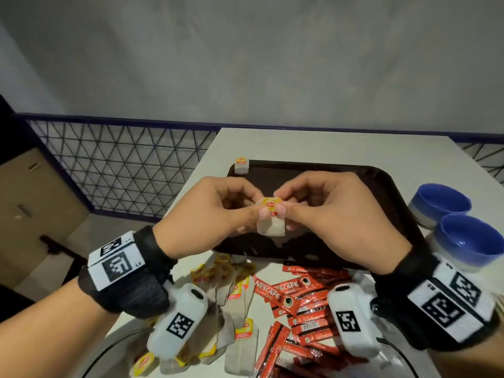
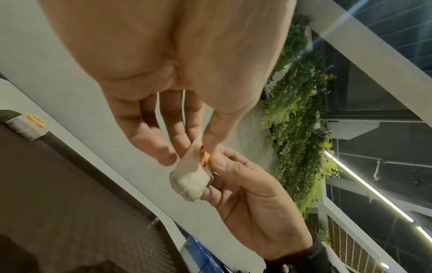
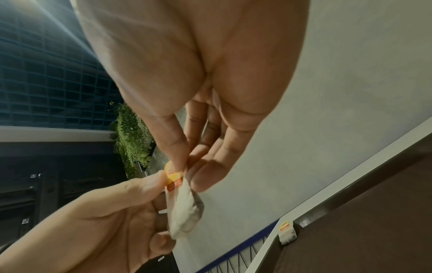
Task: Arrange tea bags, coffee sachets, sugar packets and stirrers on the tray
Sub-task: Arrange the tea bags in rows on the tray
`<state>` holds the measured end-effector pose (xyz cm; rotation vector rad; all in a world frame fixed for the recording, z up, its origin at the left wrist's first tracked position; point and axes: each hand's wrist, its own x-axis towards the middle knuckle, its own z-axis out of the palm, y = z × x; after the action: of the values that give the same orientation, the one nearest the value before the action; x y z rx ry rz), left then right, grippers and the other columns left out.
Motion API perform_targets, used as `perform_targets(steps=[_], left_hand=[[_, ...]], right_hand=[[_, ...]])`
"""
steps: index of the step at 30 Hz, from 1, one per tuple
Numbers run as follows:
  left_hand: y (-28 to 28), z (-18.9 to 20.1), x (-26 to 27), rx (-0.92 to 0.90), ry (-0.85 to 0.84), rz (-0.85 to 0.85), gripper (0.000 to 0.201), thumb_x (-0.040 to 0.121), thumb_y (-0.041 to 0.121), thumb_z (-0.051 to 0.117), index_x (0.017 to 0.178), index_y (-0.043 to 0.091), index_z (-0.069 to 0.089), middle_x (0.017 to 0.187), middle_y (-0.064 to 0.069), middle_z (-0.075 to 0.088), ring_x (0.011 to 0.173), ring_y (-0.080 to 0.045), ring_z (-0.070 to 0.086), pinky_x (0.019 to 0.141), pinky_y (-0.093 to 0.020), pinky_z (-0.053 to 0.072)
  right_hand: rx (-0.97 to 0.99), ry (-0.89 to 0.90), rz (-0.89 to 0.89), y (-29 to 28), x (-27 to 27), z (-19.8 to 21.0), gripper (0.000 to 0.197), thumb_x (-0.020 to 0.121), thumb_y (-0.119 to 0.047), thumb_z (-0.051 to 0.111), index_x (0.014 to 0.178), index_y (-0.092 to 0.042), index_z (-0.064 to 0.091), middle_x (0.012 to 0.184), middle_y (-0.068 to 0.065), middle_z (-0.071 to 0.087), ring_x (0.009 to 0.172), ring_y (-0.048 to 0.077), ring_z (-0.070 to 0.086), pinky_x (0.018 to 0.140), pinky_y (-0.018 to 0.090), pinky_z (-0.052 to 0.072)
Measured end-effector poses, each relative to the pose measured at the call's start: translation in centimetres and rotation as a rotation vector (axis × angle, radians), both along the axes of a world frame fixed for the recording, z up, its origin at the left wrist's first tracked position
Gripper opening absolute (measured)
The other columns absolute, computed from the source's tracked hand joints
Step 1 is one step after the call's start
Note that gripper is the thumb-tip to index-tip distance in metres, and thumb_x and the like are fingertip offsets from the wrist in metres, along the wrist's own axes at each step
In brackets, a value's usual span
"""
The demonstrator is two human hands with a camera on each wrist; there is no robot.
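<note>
Both my hands hold one tea bag [image 1: 270, 222] with a yellow and red tag above the dark brown tray [image 1: 381, 192]. My left hand [image 1: 218, 214] pinches its left side and my right hand [image 1: 324, 211] pinches the tag from the right. The left wrist view shows the tea bag [image 2: 190, 182] hanging between the fingertips; the right wrist view shows the same tea bag [image 3: 184, 208]. Another tea bag [image 1: 241, 165] lies on the tray's far left corner. A heap of tea bags [image 1: 234, 309] and a pile of red coffee sachets [image 1: 300, 304] lie on the table near me.
Two blue bowls [image 1: 441, 203] [image 1: 471, 238] stand right of the tray. The white table [image 1: 327, 145] ends at a wall behind. A dark mesh railing [image 1: 117, 165] runs along the left, with a drop beyond it.
</note>
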<state>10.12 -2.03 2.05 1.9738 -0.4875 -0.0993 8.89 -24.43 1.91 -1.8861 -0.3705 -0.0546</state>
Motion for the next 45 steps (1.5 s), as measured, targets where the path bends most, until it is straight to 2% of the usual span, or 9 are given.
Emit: perform_targets(steps=[3, 6, 10, 15, 20, 29, 32, 39, 45], left_hand=[[0.1, -0.2, 0.0, -0.025, -0.011, 0.049, 0.029, 0.078, 0.036, 0.075, 0.093, 0.011, 0.076, 0.084, -0.014, 0.076, 0.067, -0.018, 0.068, 0.07, -0.038, 0.059], [0.0, -0.5, 0.1, -0.047, -0.022, 0.07, 0.017, 0.082, 0.023, 0.081, 0.093, 0.01, 0.076, 0.086, -0.013, 0.076, 0.071, -0.024, 0.072, 0.07, -0.033, 0.062], [0.0, -0.8, 0.3, -0.051, -0.04, 0.056, 0.013, 0.084, 0.018, 0.083, 0.093, 0.011, 0.077, 0.089, -0.013, 0.077, 0.083, -0.036, 0.075, 0.079, -0.048, 0.064], [0.4, -0.4, 1.3, -0.071, -0.005, 0.079, 0.021, 0.08, 0.016, 0.082, 0.096, 0.004, 0.076, 0.087, -0.014, 0.078, 0.077, -0.026, 0.077, 0.073, -0.033, 0.064], [2.4, 0.1, 7.6, 0.066, 0.086, 0.191, 0.014, 0.085, 0.006, 0.08, 0.096, 0.0, 0.074, 0.086, -0.011, 0.08, 0.078, -0.023, 0.079, 0.069, -0.027, 0.064], [4.9, -2.6, 20.6, 0.127, 0.258, 0.247, 0.015, 0.083, -0.006, 0.079, 0.096, -0.003, 0.073, 0.094, -0.026, 0.076, 0.067, -0.024, 0.074, 0.069, -0.031, 0.065], [5.0, -4.1, 23.4, 0.22, 0.271, 0.239, 0.015, 0.084, -0.002, 0.081, 0.097, 0.0, 0.074, 0.086, -0.017, 0.076, 0.072, -0.021, 0.071, 0.061, -0.021, 0.06], [4.3, -6.3, 26.9, 0.451, 0.199, 0.263, 0.019, 0.077, 0.017, 0.091, 0.092, 0.017, 0.078, 0.081, -0.005, 0.075, 0.067, -0.011, 0.066, 0.064, -0.022, 0.054], [3.1, -6.8, 27.2, 0.507, 0.127, 0.31, 0.024, 0.079, 0.023, 0.091, 0.096, 0.015, 0.077, 0.088, -0.004, 0.078, 0.075, -0.016, 0.073, 0.084, -0.035, 0.064]], right_hand=[[-0.013, -0.002, 0.001, 0.2, -0.1, -0.1, 0.011, 0.087, -0.018, 0.082, 0.094, -0.027, 0.082, 0.086, 0.002, 0.077, 0.079, 0.023, 0.076, 0.071, 0.043, 0.066], [-0.026, -0.019, -0.014, 0.1, -0.1, -0.2, 0.011, 0.09, -0.02, 0.08, 0.097, -0.029, 0.081, 0.088, -0.002, 0.078, 0.08, 0.017, 0.076, 0.072, 0.038, 0.066], [-0.052, -0.043, -0.027, 0.1, -0.3, -0.1, 0.011, 0.091, -0.025, 0.079, 0.1, -0.031, 0.081, 0.09, -0.005, 0.078, 0.082, 0.015, 0.076, 0.074, 0.039, 0.066], [-0.031, -0.041, -0.039, 0.1, -0.7, 0.1, 0.014, 0.09, -0.025, 0.078, 0.101, -0.033, 0.08, 0.089, -0.002, 0.076, 0.08, 0.019, 0.074, 0.074, 0.041, 0.065], [-0.07, -0.044, -0.028, -0.1, -1.1, -0.6, 0.014, 0.093, -0.025, 0.076, 0.1, -0.038, 0.077, 0.085, -0.002, 0.073, 0.08, 0.022, 0.072, 0.08, 0.047, 0.062], [-0.058, 0.023, 0.01, -0.9, -1.3, -0.6, 0.024, 0.092, -0.02, 0.075, 0.103, -0.041, 0.072, 0.083, -0.004, 0.069, 0.079, 0.02, 0.067, 0.075, 0.029, 0.059], [-0.064, 0.045, -0.004, -1.2, -1.4, -0.4, 0.025, 0.091, -0.021, 0.076, 0.101, -0.043, 0.073, 0.085, -0.006, 0.07, 0.08, 0.016, 0.066, 0.075, 0.026, 0.058], [-0.076, 0.083, -0.034, -1.8, -1.6, -0.5, 0.027, 0.089, -0.018, 0.077, 0.1, -0.042, 0.074, 0.084, -0.005, 0.07, 0.079, 0.016, 0.065, 0.074, 0.028, 0.057], [-0.092, 0.076, -0.042, -1.8, -1.5, -0.4, 0.027, 0.089, -0.019, 0.077, 0.099, -0.044, 0.074, 0.085, -0.008, 0.071, 0.08, 0.012, 0.066, 0.077, 0.026, 0.057]])
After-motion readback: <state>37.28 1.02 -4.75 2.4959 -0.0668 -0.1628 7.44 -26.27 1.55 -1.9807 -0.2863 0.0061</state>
